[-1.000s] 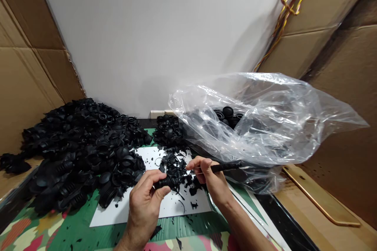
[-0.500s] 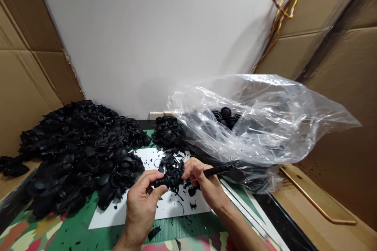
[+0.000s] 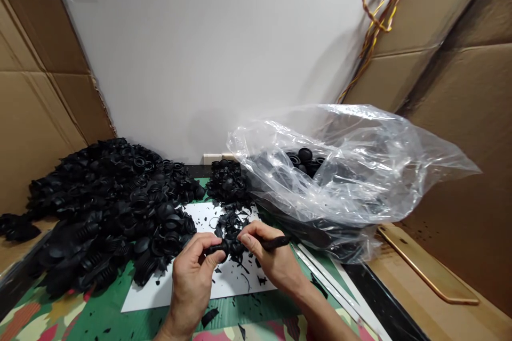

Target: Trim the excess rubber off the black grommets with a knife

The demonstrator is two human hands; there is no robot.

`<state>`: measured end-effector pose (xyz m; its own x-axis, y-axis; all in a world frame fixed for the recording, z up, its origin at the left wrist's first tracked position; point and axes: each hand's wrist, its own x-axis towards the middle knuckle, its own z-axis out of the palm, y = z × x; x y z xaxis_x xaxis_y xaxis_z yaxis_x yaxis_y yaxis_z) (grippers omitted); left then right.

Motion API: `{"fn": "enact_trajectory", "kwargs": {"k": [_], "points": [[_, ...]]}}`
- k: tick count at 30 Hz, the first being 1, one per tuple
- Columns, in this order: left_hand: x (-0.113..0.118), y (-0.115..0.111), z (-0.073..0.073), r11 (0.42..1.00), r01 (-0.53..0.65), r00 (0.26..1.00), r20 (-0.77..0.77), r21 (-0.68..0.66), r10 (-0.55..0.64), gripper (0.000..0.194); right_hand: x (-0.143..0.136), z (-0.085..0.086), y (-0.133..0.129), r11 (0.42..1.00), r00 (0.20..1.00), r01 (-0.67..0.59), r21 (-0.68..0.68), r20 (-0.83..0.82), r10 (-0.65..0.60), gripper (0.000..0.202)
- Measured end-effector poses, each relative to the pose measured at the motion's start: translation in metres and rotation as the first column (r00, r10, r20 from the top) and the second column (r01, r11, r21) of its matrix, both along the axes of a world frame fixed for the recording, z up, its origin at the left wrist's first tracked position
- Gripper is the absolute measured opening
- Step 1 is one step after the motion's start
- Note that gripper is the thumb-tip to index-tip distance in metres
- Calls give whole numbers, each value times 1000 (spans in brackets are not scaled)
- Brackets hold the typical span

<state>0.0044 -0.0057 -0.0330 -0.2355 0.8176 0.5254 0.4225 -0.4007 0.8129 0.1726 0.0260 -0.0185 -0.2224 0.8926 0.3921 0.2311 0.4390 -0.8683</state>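
My left hand pinches a small black ribbed rubber part between thumb and fingers, over a white sheet. My right hand is closed round a slim black-handled tool, its handle pointing right. The tool's tip is hidden by my fingers and the dark part, so I cannot tell its kind. My right fingertips are close to the right end of the rubber part. Black rubber scraps lie on the sheet just behind both hands.
A large heap of black rubber parts fills the left side. A smaller scrap pile stands at the back. On the right are a clear plastic bag holding black parts, white strips and a gold phone. Cardboard walls flank the table.
My right hand has moved left with the tool, closer to my left hand. The rubber part has turned a little in my left fingers, which stay in place.
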Motion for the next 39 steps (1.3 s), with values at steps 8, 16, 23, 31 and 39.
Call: {"fn": "enact_trajectory", "kwargs": {"k": [8, 16, 23, 31, 39], "points": [[2, -2, 1, 998, 40, 991, -128, 57, -32, 7, -6, 3, -6, 923, 972, -127, 362, 233, 43, 18], [6, -4, 3, 984, 52, 956, -295, 168, 0, 13, -4, 8, -5, 796, 810, -241, 555, 567, -150, 19], [6, -7, 4, 958, 99, 899, -437, 269, 30, 22, -8, 15, -6, 732, 649, -401, 550, 735, -196, 14], [6, -6, 4, 963, 110, 926, -377, 244, -10, 17, -3, 2, 4, 778, 886, -106, 619, 414, -209, 21], [0, -4, -4, 991, 4, 978, -209, 133, 24, 9, 7, 1, 13, 991, 987, 126, 48, 95, -130, 22]]}}
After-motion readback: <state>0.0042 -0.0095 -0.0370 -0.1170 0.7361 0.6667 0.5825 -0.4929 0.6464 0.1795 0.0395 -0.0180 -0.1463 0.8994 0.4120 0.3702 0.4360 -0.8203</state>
